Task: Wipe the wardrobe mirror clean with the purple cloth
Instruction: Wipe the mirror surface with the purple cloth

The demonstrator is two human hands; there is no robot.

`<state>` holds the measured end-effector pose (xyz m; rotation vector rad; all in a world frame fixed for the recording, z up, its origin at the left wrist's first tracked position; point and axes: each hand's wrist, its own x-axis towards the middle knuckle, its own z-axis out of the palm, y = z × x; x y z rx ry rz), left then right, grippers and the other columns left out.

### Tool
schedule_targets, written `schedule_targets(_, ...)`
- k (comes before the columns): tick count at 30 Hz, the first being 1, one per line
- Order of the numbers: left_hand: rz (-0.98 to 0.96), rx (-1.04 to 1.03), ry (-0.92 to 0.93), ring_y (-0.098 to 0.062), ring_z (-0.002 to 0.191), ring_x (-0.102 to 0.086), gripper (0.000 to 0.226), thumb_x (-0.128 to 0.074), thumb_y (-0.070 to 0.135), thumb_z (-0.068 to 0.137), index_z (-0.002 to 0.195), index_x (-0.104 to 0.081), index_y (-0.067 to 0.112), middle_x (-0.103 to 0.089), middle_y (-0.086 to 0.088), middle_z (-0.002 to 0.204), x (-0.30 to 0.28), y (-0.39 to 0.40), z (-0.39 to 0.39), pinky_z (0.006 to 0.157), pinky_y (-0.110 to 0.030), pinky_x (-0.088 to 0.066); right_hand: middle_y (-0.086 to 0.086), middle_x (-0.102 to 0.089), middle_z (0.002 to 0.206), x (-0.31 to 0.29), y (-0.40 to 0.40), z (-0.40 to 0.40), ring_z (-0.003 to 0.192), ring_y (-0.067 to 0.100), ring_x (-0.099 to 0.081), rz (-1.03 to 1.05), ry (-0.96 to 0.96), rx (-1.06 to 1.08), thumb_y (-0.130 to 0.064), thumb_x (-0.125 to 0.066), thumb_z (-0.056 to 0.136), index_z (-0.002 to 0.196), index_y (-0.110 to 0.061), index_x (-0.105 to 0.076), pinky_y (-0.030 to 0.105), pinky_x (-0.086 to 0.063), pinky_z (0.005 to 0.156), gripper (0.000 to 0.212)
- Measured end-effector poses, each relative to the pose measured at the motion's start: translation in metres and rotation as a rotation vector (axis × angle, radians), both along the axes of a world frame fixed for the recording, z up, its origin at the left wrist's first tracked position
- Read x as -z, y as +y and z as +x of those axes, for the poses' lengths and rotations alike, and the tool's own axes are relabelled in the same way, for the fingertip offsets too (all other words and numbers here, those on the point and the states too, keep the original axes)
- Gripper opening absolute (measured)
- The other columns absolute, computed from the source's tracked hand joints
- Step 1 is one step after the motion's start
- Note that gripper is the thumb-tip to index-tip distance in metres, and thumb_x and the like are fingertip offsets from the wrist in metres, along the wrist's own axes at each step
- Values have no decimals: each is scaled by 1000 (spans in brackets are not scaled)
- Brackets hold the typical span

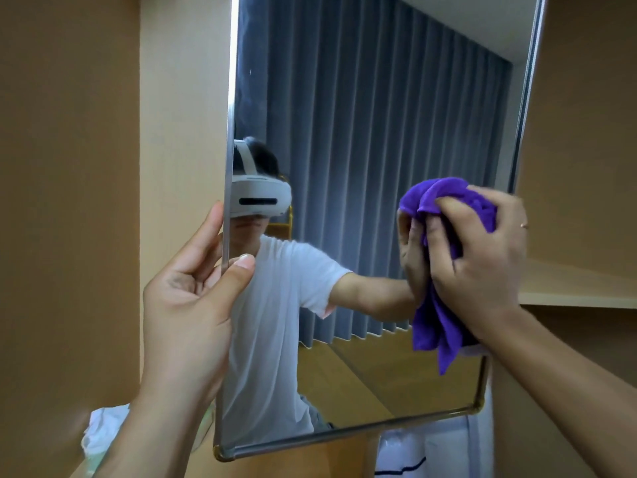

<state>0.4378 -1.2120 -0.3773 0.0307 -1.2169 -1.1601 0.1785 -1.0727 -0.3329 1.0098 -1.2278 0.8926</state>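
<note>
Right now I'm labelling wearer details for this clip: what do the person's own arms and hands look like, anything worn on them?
Both forearms are bare, with no sleeves, gloves or watch in view. The right hand wears a thin gold-coloured ring on one finger. The left hand shows no ring or band. In the mirror, the reflection shows a short-sleeved white T-shirt ending above the elbow.

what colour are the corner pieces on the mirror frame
Gold or brass on the mirror's corner pieces, clearest in the head view.
</note>
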Motion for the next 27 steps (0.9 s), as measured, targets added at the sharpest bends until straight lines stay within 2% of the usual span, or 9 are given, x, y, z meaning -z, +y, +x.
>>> schedule_targets(5,8,-4,-6,4,116,-67,62,-65,-6,96,142,-58,35,-72,22,127,0,0,1,96,-12,-50,27,-60,127,9,13,-10,104,46,-62,273,334,54,-30,-64,100,116,-6,-78,54,-53,88,32)
schedule_targets(10,14,9,-11,0,118,-66,60,-68,-3,94,139,-62,37,-71,15,133,1,-3,1,103,-17,-48,24,-59,126,-25,13,-15,110,39,-59,83,66,11,-29,-64,101,120,-10,-73,45,-50,90,28)
schedule_targets(13,17,13,-6,-3,114,-69,61,-67,-5,94,140,-62,34,-74,11,129,1,-2,1,101,-17,-50,21,-57,127,2,9,-8,114,29,-53,-1,-96,-43,-23,-63,100,121,-9,-71,29,-39,95,27)
schedule_targets(15,18,29,-10,-4,113,-70,61,-65,-6,94,142,-60,31,-75,10,127,1,-3,2,101,-18,-50,22,-57,127,37,8,-6,116,29,-52,-35,-187,-64,-20,-63,98,120,-6,-72,28,-35,99,28)
schedule_targets(18,15,28,-22,0,106,-69,62,-65,-6,94,144,-60,31,-74,11,128,1,-2,3,97,-15,-50,23,-56,127,65,10,-7,117,34,-53,-20,-177,-55,-21,-63,96,118,-3,-72,31,-36,103,30)
schedule_targets(21,15,27,-21,1,106,-69,63,-66,-7,94,145,-59,30,-74,12,128,1,-1,2,94,-13,-51,26,-57,125,37,16,-15,115,33,-51,19,-106,-31,-23,-62,97,118,-3,-72,22,-32,104,31)
schedule_targets(23,19,18,-10,2,95,-68,62,-66,-6,94,142,-60,32,-76,13,125,1,-1,1,89,-12,-51,25,-57,126,16,17,-20,114,30,-50,-27,-122,-24,-21,-63,99,120,-5,-70,18,-31,104,27)
schedule_targets(25,20,5,4,2,87,-67,61,-67,-7,93,137,-63,35,-77,16,117,1,1,0,86,-12,-52,22,-56,127,14,14,-20,114,29,-51,-86,-151,-19,-18,-64,101,121,-8,-68,30,-38,102,23)
schedule_targets(27,10,0,12,1,92,-69,61,-67,-7,92,135,-63,36,-77,16,115,1,1,0,87,-13,-53,21,-55,127,36,11,-19,116,29,-51,-111,-181,-30,-17,-65,101,122,-8,-68,33,-39,100,23)
